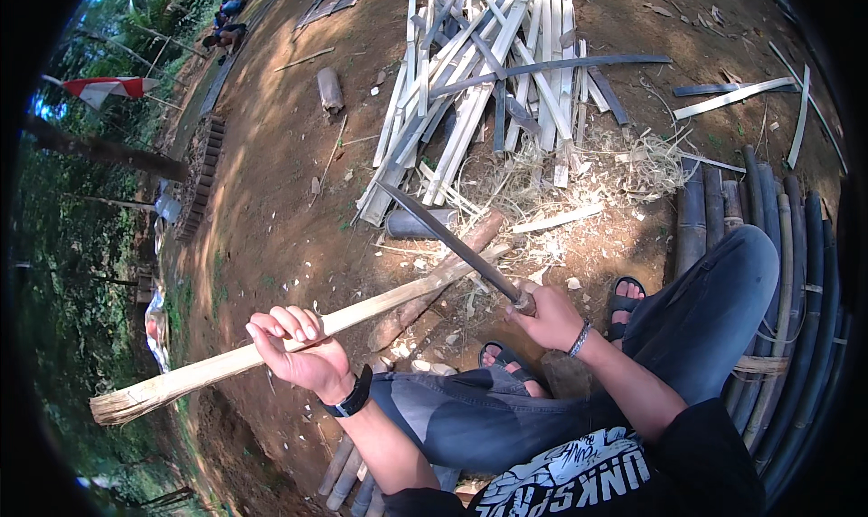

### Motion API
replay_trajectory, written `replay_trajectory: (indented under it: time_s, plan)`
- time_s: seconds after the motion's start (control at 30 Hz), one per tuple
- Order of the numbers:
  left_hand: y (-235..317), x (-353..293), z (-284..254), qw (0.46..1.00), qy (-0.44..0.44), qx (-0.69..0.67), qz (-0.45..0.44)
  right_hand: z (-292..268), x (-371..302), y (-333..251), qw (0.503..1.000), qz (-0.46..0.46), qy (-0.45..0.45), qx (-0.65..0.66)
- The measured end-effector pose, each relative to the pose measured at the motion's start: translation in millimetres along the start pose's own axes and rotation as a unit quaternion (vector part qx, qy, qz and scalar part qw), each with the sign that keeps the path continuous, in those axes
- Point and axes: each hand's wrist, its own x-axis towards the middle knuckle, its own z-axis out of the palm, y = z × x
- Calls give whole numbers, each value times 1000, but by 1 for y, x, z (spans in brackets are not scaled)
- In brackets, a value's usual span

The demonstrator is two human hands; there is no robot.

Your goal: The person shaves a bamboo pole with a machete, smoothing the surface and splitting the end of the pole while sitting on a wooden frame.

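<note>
My left hand (303, 350), palm up with a dark watch at the wrist, has its fingers curled on a long pale split bamboo strip (380, 304). The strip slants from its frayed end at the lower left up to the middle. In my right hand (551, 318) is the handle of a machete (443, 237), its long dark blade pointing up and left. The blade crosses over the strip near the strip's far end; whether they touch I cannot tell. Beneath lies a brown log (398, 322) on the ground.
Ahead lies a heap of split bamboo strips (475, 83), with curly shavings (624, 173) beside it. Dark bamboo poles (787, 273) form a seat at the right. A short bamboo piece (330, 90) lies on the dirt. People (226, 30) are far off at upper left.
</note>
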Motion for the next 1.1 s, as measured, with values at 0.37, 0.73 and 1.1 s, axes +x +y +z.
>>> replay_trajectory:
  time_s: [0.37, 0.73, 1.1]
  plan:
    - [49, 17, -7, 998, 8, 2, 56, 9, -2, 18, 987, 25, 0, 162]
    - [28, 27, 20, 987, 14, 56, 148, 48, -18, -70, 913, 60, -161, 370]
    - [15, 20, 42, 988, 46, 79, 127, 37, -29, -89, 854, 201, -206, 434]
